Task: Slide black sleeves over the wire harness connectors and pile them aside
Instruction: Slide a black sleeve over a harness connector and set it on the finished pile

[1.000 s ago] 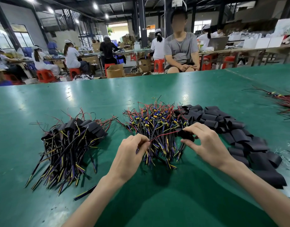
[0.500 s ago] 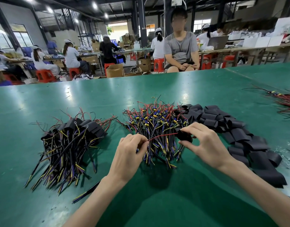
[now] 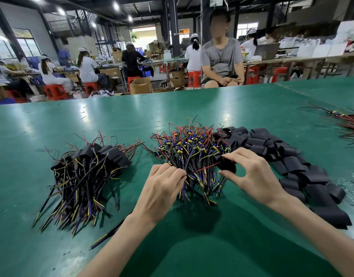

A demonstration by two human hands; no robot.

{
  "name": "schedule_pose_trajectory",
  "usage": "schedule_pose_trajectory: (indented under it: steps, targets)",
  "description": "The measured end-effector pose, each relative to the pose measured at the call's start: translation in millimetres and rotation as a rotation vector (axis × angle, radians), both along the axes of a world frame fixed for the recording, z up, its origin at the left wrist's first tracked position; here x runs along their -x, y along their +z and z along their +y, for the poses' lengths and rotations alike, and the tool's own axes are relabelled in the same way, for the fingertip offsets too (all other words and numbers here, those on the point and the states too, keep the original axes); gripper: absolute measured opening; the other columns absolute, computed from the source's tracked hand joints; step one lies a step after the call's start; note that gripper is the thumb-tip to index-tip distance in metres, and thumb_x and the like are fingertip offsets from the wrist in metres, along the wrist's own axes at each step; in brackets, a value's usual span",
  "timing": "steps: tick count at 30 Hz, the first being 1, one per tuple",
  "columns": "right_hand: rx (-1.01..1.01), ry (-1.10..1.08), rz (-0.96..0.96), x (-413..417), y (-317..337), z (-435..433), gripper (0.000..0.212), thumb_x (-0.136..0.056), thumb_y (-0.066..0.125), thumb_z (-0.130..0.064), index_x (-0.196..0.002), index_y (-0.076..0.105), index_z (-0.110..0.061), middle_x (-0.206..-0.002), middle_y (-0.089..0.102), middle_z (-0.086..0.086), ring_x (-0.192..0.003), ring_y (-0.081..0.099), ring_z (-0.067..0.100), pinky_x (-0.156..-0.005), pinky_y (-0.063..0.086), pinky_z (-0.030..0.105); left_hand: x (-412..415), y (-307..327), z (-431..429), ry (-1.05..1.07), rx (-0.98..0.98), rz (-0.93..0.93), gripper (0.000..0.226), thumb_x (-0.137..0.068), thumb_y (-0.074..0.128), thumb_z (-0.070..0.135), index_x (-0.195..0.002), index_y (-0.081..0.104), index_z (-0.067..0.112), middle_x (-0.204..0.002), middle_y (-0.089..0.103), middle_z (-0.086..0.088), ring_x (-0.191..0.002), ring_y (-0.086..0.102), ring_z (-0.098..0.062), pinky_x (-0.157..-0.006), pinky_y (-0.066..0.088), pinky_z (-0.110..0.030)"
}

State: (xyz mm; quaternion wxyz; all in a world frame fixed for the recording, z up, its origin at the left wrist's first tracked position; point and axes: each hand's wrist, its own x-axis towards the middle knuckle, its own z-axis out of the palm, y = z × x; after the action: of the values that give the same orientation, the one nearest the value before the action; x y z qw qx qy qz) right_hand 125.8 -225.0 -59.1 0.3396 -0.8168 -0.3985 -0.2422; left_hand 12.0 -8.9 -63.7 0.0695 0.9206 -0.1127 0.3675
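red wire (image 3: 202, 168) now drawn straight, centre frame: left grip (image 3: 164, 186) pinches it, right grip (image 3: 254, 176) pinches black sleeve (image 3: 227, 166) (threading under way).

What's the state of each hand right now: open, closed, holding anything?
Left hand: closed, pinching the end of a thin red wire.
Right hand: closed, pinching a short black tubular sleeve.

We count two hands, left hand (image 3: 162, 188) and right hand (image 3: 256, 176), one red wire (image 3: 202, 168) and one black sleeve (image 3: 227, 165) between them, one sleeved pile (image 3: 88, 176) at centre left, one bare harness pile (image 3: 192, 150) mid-frame, one loose sleeve pile (image 3: 292, 162) at right and one stray wire bundle (image 3: 350, 126) at the right edge, their pieces too many to tally.
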Motion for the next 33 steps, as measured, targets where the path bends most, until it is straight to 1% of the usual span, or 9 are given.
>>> schedule_pose_trajectory:
  steps: [2,7,11,17,21,24,27,33]
  targets:
    - [0.01,-0.003,-0.012,-0.1,-0.1,0.3,0.039,-0.073,0.081,-0.021,-0.107,0.069,-0.007,-0.094,0.062,0.0,-0.088,0.059,0.02,-0.081,0.05,0.04,0.3,0.9,0.6,-0.004,-0.032,0.001,0.004,-0.087,0.066,0.011,-0.087,0.067,0.007,-0.072,0.06,0.0,-0.067,0.054,-0.022,-0.075,0.041,-0.032]
    - [0.023,-0.013,-0.041,-0.3,-0.2,1.2,0.04,-0.07,0.083,-0.016,-0.107,0.07,-0.007,-0.094,0.063,0.003,-0.088,0.06,0.023,-0.079,0.05,0.045,-0.2,1.9,-0.8,-0.014,-0.066,0.008,0.003,-0.087,0.067,0.009,-0.086,0.067,0.007,-0.07,0.057,-0.003,-0.065,0.053,-0.025,-0.074,0.043,-0.036]
    - [0.052,-0.021,-0.074,0.4,-1.3,1.8,0.041,-0.069,0.084,-0.016,-0.107,0.07,-0.008,-0.094,0.063,0.004,-0.088,0.06,0.025,-0.077,0.05,0.048,0.0,2.3,-3.4,-0.025,-0.077,-0.015,0.003,-0.087,0.066,0.008,-0.085,0.067,0.006,-0.069,0.055,-0.003,-0.065,0.053,-0.026,-0.073,0.044,-0.037]
    - [-0.007,-0.052,-0.034,-2.2,-0.8,2.2,0.04,-0.07,0.083,-0.019,-0.106,0.069,-0.006,-0.094,0.063,0.004,-0.088,0.06,0.025,-0.079,0.05,0.046,0.3,3.3,-3.9,-0.016,-0.053,-0.098,0.007,-0.089,0.063,0.011,-0.086,0.067,0.006,-0.068,0.054,-0.002,-0.064,0.051,-0.023,-0.071,0.044,-0.036]
    - [-0.048,-0.072,-0.009,-1.6,-1.1,1.9,0.042,-0.071,0.082,-0.024,-0.106,0.069,-0.004,-0.093,0.062,0.002,-0.086,0.06,0.022,-0.081,0.05,0.043,1.5,2.7,-3.3,-0.013,-0.055,-0.119,0.006,-0.088,0.065,0.01,-0.085,0.068,0.005,-0.068,0.055,-0.002,-0.064,0.051,-0.024,-0.07,0.044,-0.037]
    - [-0.069,-0.088,0.005,-1.3,-2.6,2.6,0.044,-0.072,0.08,-0.029,-0.107,0.069,-0.005,-0.091,0.061,-0.002,-0.083,0.06,0.019,-0.079,0.051,0.04,2.2,2.7,-3.9,-0.011,-0.051,-0.136,0.007,-0.088,0.065,0.01,-0.083,0.067,0.006,-0.067,0.055,-0.002,-0.064,0.051,-0.024,-0.07,0.044,-0.036]
    - [-0.094,-0.099,0.034,-1.8,-3.6,2.8,0.044,-0.072,0.079,-0.032,-0.107,0.069,-0.007,-0.09,0.059,-0.006,-0.081,0.06,0.018,-0.076,0.052,0.041,2.9,2.5,-3.7,-0.011,-0.048,-0.145,0.007,-0.087,0.067,0.009,-0.081,0.066,0.006,-0.067,0.055,-0.002,-0.063,0.051,-0.024,-0.07,0.043,-0.036]
    - [-0.096,-0.093,0.049,-2.1,-4.1,2.6,0.044,-0.072,0.079,-0.033,-0.107,0.069,-0.008,-0.09,0.06,-0.005,-0.082,0.06,0.017,-0.076,0.051,0.04,2.6,2.4,-3.4,-0.003,-0.058,-0.141,0.007,-0.085,0.068,0.007,-0.079,0.066,0.006,-0.066,0.054,-0.002,-0.063,0.05,-0.024,-0.069,0.043,-0.035]
